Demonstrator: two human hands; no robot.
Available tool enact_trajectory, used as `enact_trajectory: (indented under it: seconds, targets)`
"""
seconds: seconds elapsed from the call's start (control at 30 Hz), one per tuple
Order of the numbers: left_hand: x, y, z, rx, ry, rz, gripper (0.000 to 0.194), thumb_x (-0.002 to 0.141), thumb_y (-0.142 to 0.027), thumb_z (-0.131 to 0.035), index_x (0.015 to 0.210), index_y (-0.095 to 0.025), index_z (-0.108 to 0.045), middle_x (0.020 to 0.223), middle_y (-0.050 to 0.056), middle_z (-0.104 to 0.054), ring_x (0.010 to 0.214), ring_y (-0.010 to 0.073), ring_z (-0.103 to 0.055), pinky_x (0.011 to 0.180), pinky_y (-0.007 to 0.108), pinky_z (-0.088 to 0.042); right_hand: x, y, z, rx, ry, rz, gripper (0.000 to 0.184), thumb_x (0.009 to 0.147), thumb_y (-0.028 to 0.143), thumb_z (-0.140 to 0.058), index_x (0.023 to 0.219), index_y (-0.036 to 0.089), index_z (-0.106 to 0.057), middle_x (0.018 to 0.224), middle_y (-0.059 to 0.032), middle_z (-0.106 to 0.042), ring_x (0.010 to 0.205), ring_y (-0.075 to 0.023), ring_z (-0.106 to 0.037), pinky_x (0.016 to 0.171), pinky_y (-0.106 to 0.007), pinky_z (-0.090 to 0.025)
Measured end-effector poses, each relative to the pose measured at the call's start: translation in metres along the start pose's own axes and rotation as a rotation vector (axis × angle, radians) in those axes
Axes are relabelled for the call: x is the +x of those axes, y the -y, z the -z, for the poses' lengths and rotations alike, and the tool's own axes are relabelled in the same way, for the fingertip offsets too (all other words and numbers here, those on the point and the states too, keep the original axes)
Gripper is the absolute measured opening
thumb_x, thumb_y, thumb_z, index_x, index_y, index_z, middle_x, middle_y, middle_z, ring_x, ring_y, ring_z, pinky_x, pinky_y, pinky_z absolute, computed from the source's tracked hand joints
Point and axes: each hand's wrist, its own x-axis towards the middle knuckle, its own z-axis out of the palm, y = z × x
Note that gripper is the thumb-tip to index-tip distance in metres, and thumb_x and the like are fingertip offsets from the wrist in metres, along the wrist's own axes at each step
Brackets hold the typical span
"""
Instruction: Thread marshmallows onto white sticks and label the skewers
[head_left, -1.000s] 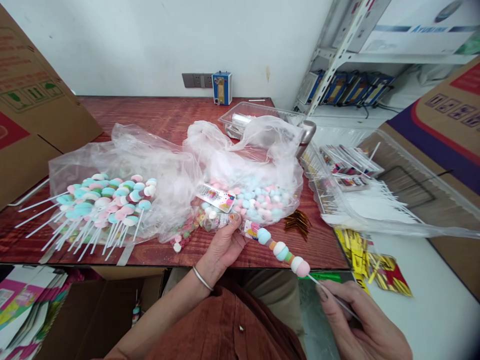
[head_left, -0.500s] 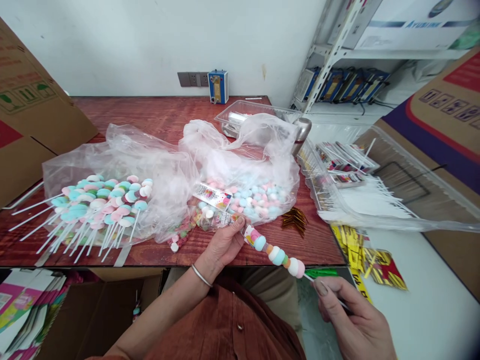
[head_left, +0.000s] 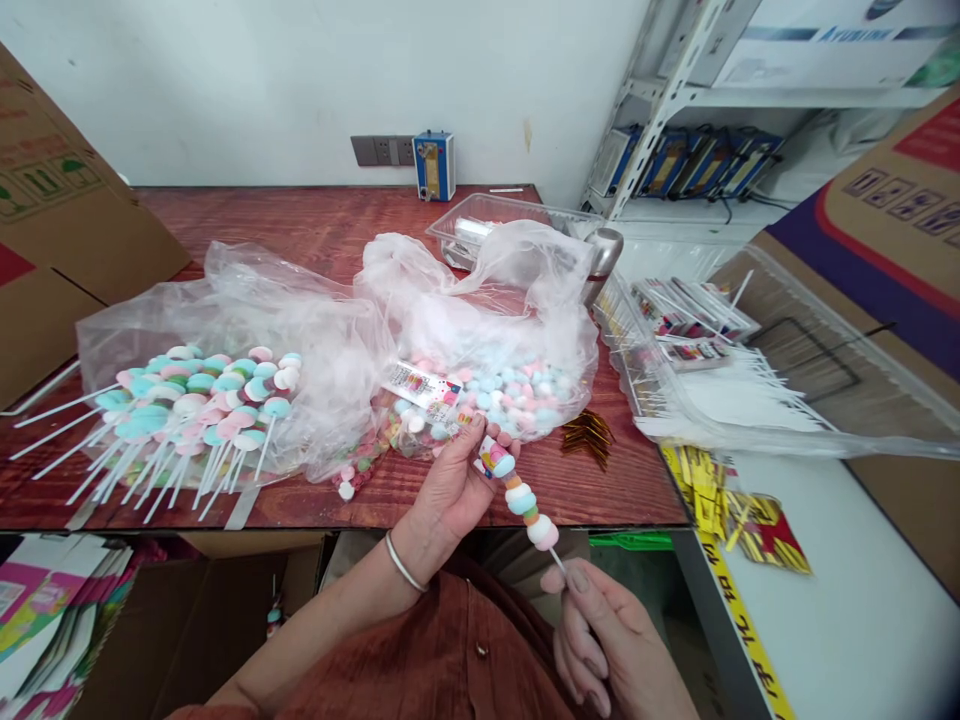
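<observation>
Before me is a marshmallow skewer (head_left: 521, 502), pink, white, blue, green and orange pieces on a white stick. My right hand (head_left: 611, 640) pinches the bare lower end of that stick. My left hand (head_left: 459, 480) is closed around a clear printed wrapper (head_left: 487, 455), and the skewer's top end is inside its mouth. Just beyond my left hand, another printed wrapper (head_left: 421, 385) lies on a plastic bag of loose blue, pink and white marshmallows (head_left: 517, 385). To the left, several finished marshmallow skewers (head_left: 202, 395) rest on a second clear bag, sticks toward me.
Gold twist ties (head_left: 589, 437) lie on the red-brown table (head_left: 300, 215). At right, a clear tray (head_left: 637, 395) holds white sticks and printed packets. Cardboard boxes flank both sides (head_left: 75, 200). A steel flask (head_left: 602, 258) and a small blue device (head_left: 434, 166) stand behind.
My right hand has moved left and inward, bringing the skewer's lower end nearer my body. The skewer's tip sits further into the wrapper at my left hand, and it now slopes more steeply.
</observation>
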Motion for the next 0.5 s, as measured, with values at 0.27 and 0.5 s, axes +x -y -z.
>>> enact_trajectory:
  seconds: [0.27,0.5]
  targets:
    - [0.003,0.003,0.006,0.073,-0.045,-0.075,0.008,0.081,-0.013,-0.072,0.080,-0.013,-0.063,0.069,0.000,-0.060,0.065,0.0114,-0.060,0.071,0.028,-0.056,0.008,-0.014,0.002,-0.601,-0.207,0.355,0.034,0.091,0.051,-0.057,0.087,0.018,-0.066,0.048,0.0064,-0.047,0.043,-0.0101,-0.045,0.047,-0.020,-0.037]
    - [0.003,0.005,0.007,0.078,-0.053,-0.067,0.012,0.080,-0.011,-0.072,0.075,-0.013,-0.061,0.070,0.001,-0.061,0.066,0.0125,-0.061,0.074,0.032,-0.057,0.012,-0.019,0.012,-0.932,-0.384,0.688,0.023,0.092,0.041,-0.057,0.094,0.023,-0.071,0.072,-0.0010,-0.070,0.062,-0.0138,-0.064,0.052,-0.019,-0.044]
